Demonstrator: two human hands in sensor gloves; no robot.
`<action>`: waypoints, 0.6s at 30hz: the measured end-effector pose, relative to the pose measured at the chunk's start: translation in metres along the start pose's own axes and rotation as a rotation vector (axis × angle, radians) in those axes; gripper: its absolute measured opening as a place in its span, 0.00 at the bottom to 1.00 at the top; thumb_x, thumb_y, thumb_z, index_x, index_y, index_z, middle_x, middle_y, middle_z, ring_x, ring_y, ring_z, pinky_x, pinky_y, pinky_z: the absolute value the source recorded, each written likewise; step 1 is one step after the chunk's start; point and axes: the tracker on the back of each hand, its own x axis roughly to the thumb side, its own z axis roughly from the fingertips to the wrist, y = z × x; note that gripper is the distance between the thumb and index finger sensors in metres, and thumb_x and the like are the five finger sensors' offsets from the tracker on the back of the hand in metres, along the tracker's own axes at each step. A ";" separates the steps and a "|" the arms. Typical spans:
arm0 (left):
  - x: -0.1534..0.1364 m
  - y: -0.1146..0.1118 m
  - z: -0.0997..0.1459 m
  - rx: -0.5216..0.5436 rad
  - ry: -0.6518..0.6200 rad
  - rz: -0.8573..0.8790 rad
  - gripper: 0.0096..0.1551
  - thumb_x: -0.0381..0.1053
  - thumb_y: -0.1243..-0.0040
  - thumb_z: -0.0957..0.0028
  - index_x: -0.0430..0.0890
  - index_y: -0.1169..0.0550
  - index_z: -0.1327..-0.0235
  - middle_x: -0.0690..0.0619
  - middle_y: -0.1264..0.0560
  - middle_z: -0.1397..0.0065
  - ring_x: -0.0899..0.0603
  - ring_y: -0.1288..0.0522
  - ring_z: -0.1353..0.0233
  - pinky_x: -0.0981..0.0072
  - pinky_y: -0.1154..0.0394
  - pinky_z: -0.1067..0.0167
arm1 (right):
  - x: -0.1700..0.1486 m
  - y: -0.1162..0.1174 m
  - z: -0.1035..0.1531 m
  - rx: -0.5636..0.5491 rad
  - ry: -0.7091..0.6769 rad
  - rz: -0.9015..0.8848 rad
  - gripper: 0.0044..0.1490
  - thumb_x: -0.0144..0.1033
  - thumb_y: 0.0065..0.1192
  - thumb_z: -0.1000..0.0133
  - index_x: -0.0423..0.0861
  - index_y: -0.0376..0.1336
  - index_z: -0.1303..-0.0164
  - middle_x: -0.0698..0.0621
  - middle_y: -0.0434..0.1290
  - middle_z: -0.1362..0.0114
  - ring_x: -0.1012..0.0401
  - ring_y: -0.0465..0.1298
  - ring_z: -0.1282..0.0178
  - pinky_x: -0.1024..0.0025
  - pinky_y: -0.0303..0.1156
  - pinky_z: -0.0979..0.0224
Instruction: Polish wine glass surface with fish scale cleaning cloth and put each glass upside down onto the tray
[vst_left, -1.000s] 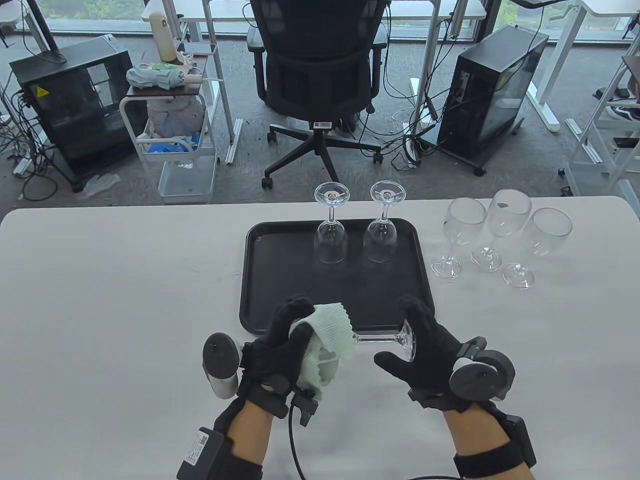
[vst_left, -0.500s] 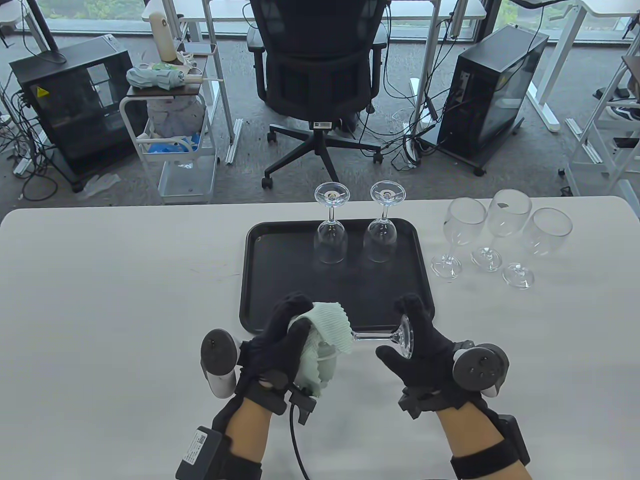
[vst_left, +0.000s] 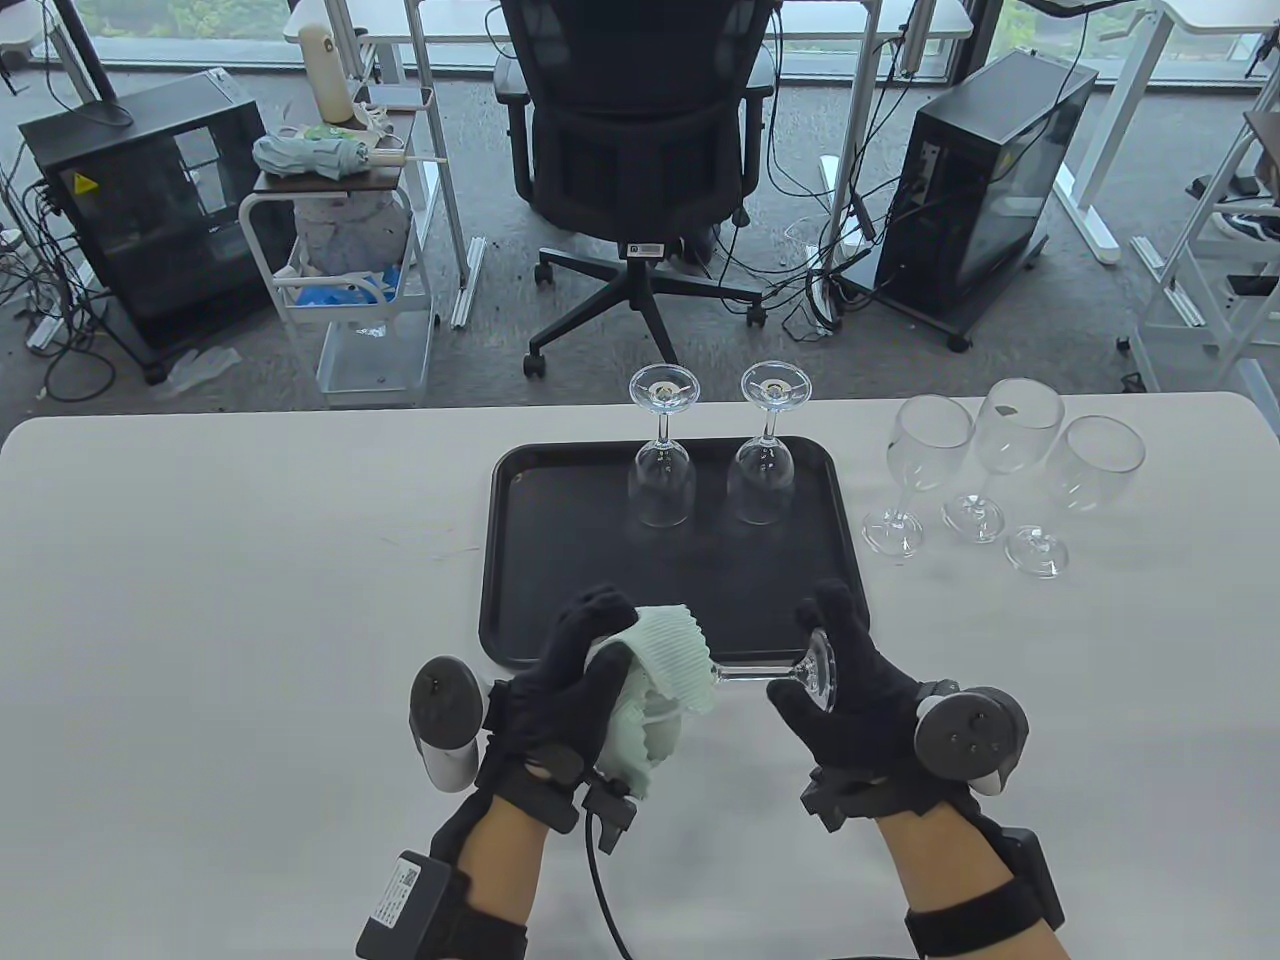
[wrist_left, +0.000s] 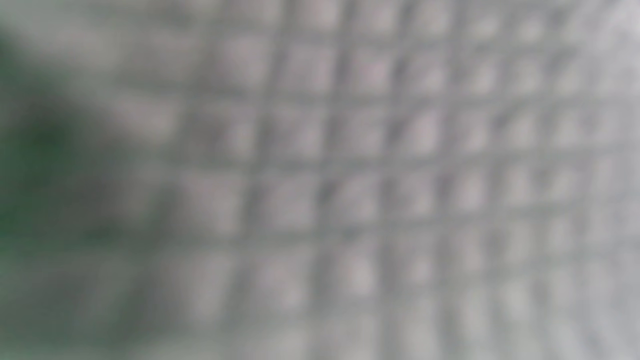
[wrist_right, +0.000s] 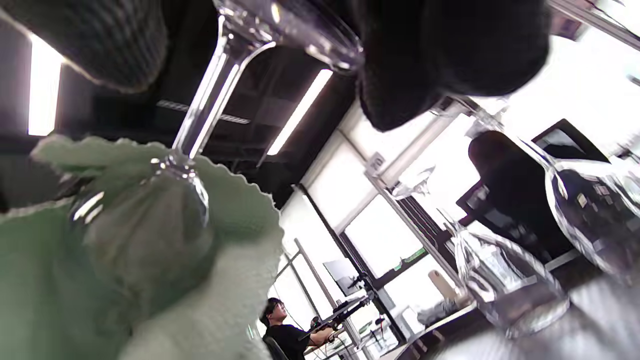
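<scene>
Two glasses (vst_left: 662, 490) stood inverted on the tray (vst_left: 560, 560), three (vst_left: 1000, 450) waited right of it, while the third lay sideways at the tray's near edge, left hand (vst_left: 560, 690) clutching cloth (vst_left: 665, 670) round its bowl, right hand (vst_left: 850, 690) gripping the foot (vst_left: 818, 672).

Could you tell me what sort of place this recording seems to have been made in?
Most likely an office or lab workspace, not a kitchen: beyond the white table stand a black office chair, computer towers with cables trailing on grey carpet, and white desks by big windows.
</scene>
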 end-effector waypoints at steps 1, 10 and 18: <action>-0.002 0.000 0.000 -0.006 0.024 0.030 0.36 0.74 0.47 0.42 0.60 0.34 0.25 0.50 0.41 0.16 0.34 0.35 0.23 0.39 0.22 0.45 | 0.002 -0.002 0.000 -0.025 -0.049 0.085 0.66 0.67 0.69 0.49 0.51 0.32 0.21 0.40 0.56 0.21 0.48 0.78 0.44 0.57 0.82 0.46; 0.006 -0.009 0.001 -0.007 -0.109 -0.047 0.37 0.76 0.48 0.44 0.62 0.36 0.25 0.51 0.44 0.15 0.36 0.37 0.22 0.40 0.23 0.43 | -0.014 0.003 0.000 -0.035 0.315 -0.397 0.53 0.74 0.55 0.46 0.53 0.46 0.18 0.40 0.65 0.28 0.50 0.78 0.57 0.60 0.78 0.60; -0.003 -0.005 0.002 -0.014 0.060 0.066 0.37 0.76 0.49 0.41 0.60 0.36 0.24 0.50 0.42 0.16 0.34 0.35 0.23 0.39 0.22 0.44 | -0.006 -0.002 0.000 -0.043 -0.025 -0.043 0.66 0.67 0.72 0.51 0.57 0.33 0.21 0.41 0.57 0.21 0.49 0.80 0.47 0.57 0.83 0.48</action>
